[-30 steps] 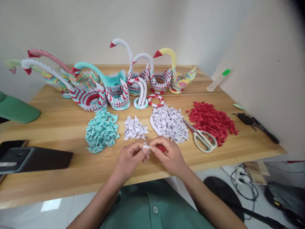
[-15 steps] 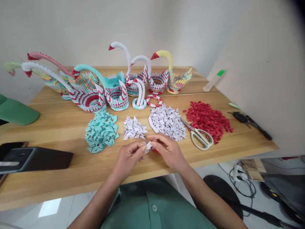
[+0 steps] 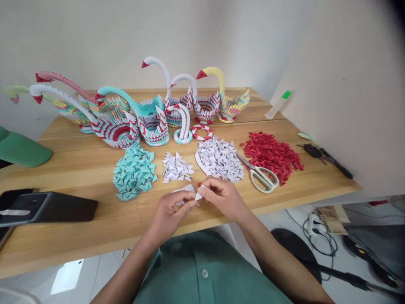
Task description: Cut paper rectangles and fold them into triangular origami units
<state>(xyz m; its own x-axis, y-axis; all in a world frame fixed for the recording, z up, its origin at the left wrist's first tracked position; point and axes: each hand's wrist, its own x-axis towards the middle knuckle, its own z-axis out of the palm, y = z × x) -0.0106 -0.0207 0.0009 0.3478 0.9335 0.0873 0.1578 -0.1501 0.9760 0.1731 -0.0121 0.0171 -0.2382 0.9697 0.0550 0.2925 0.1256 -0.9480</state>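
Note:
A small folded white paper piece (image 3: 198, 196) is pinched between the thumb and forefinger of my right hand (image 3: 225, 197). My left hand (image 3: 172, 213) is closed at the piece's lower left edge, thumb and forefinger together on it. Flat white paper (image 3: 187, 188) lies on the table just behind my left fingers. Something red (image 3: 199, 184) shows partly behind my right fingers. Beyond the hands are a small heap of white folded pieces (image 3: 177, 167) and a larger white heap (image 3: 220, 159).
Turquoise pieces (image 3: 134, 173) are heaped left, red pieces (image 3: 271, 154) right, with scissors (image 3: 264, 178) beside them. Several paper swans (image 3: 123, 131) and a red-white ring (image 3: 201, 132) stand behind. A black device (image 3: 63, 207) and green bottle (image 3: 23, 147) are at left; keys (image 3: 313, 150) at right.
The white piece has turned in my fingers and now points downward. My left hand has shifted slightly, and the flat white paper behind it shows more. The view has moved slightly.

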